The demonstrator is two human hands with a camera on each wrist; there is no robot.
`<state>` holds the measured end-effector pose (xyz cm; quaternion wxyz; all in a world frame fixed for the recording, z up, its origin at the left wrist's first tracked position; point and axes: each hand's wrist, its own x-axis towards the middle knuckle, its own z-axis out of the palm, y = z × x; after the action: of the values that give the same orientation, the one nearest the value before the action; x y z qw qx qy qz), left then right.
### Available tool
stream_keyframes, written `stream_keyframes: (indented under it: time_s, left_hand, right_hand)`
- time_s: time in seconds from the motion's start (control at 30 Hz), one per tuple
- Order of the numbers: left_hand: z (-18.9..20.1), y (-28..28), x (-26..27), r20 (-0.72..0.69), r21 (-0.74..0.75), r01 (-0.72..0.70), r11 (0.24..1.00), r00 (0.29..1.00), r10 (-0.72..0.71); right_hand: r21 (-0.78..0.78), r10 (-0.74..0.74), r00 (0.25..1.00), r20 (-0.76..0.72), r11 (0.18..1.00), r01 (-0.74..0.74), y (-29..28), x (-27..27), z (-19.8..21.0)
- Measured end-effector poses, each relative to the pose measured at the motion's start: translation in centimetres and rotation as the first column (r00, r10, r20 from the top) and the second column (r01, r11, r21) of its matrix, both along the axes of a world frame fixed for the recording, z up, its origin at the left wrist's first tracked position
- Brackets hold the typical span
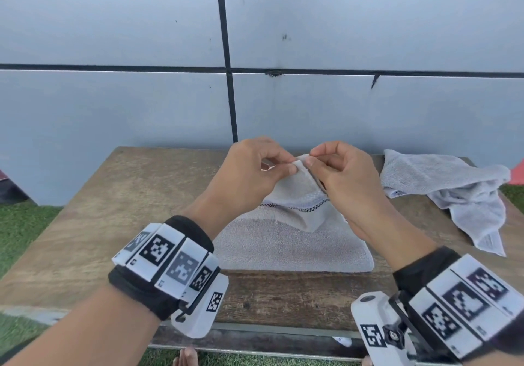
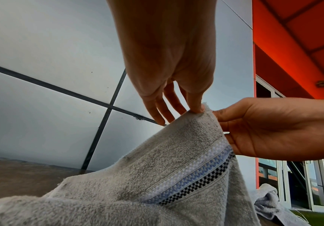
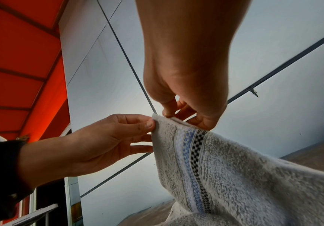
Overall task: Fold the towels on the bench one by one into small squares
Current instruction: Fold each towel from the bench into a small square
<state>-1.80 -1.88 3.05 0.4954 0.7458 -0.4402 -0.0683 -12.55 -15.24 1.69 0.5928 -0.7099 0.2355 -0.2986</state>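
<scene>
A: The wooden bench (image 1: pixel 113 223) holds the gray towel (image 1: pixel 283 246) in the middle, one corner lifted.

B: Left hand (image 1: pixel 255 172) and right hand (image 1: pixel 340 172) are close together, both pinching that corner. If a pinch slips, it could flop down crooked.

Outdoors beside a building — grey panel wall (image 1: pixel 113 25), red cladding (image 2: pixel 292 38), artificial grass (image 1: pixel 19 232), wooden bench (image 1: pixel 113 223).

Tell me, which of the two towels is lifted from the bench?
The striped towel in the middle, pinched at its top by both hands; the crumpled towel lies untouched at the right.
</scene>
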Motion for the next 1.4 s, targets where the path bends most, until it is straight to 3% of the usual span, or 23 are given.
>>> stream_keyframes:
  time_s: [0.33, 0.77, 1.1, 1.4]
  left_hand:
    - [0.0, -0.05, -0.15, -0.071, -0.037, -0.065, 0.997, 0.996, 0.062]
    - [0.26, 0.08, -0.25, -0.065, -0.011, -0.051, 0.999, 0.997, 0.05]
    - [-0.19, -0.01, -0.01, -0.018, -0.038, 0.005, 0.999, 1.0, -0.006]
    - [-0.05, 0.05, 0.14, -0.027, 0.02, 0.105, 0.994, 0.994, -0.104]
  right_hand:
    - [-0.037, 0.115, 0.993, -0.032, 0.993, -0.116, 0.15, -0.35, 0.33]
    - [-0.055, 0.099, 0.995, -0.027, 0.993, -0.1, 0.12, -0.37, 0.21]
    - [-0.029, 0.197, 0.979, -0.051, 0.98, -0.198, 0.16, -0.6, 0.48]
    - [-0.157, 0.109, 0.991, -0.081, 0.98, -0.121, -0.12, -0.66, 0.33]
